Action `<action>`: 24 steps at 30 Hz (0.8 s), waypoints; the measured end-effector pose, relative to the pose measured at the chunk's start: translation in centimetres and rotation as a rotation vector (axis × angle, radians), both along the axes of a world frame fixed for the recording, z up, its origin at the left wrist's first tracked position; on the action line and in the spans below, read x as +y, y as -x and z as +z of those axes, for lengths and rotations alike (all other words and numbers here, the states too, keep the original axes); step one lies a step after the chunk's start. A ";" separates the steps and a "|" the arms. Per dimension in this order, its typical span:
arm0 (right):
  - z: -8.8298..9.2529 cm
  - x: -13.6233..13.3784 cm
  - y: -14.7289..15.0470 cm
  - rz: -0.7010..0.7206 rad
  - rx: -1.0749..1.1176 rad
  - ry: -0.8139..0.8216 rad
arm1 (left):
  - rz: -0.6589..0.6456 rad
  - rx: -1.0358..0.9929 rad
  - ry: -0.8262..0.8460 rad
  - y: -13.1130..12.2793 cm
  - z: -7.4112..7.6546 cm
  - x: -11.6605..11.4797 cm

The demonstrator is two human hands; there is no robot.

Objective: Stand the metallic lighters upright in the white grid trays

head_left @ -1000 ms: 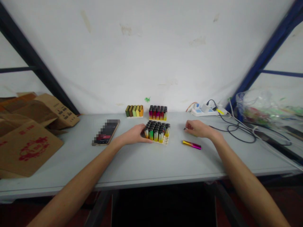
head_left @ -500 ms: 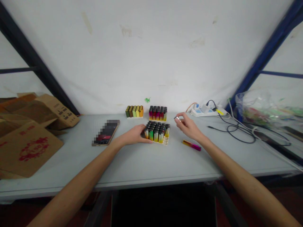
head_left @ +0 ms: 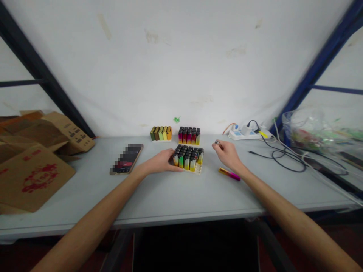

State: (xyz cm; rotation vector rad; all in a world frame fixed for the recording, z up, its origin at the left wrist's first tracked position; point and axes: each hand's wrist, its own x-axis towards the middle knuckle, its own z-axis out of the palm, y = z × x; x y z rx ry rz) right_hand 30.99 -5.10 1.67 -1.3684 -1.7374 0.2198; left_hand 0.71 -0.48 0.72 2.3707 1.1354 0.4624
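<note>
My left hand [head_left: 159, 161] rests against the left side of a tray of upright lighters [head_left: 188, 157], its fingers curled on the tray's edge. Just right of the tray, my right hand [head_left: 227, 155] is closed on a lighter [head_left: 217, 142] whose metal top sticks out above the fingers. A single pink and yellow lighter [head_left: 229, 173] lies flat on the table below my right wrist. Behind the tray stand a block of pink and red lighters [head_left: 189, 135] and a row of green and orange lighters [head_left: 161, 133].
A phone [head_left: 127, 158] lies left of my left hand. Cardboard boxes [head_left: 34, 158] fill the table's left end. A power strip [head_left: 246, 132] with black cables [head_left: 279, 155] and a plastic bag [head_left: 314, 130] sit at the right. A white wall stands behind.
My right hand picked a lighter off the table at the right, lifted it and brought it left toward the tray. My left hand stayed on the tray.
</note>
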 end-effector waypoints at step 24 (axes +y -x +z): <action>1.2 -1.6 0.2 0.424 -0.131 0.118 | 0.001 0.044 0.002 -0.2 0.2 -0.3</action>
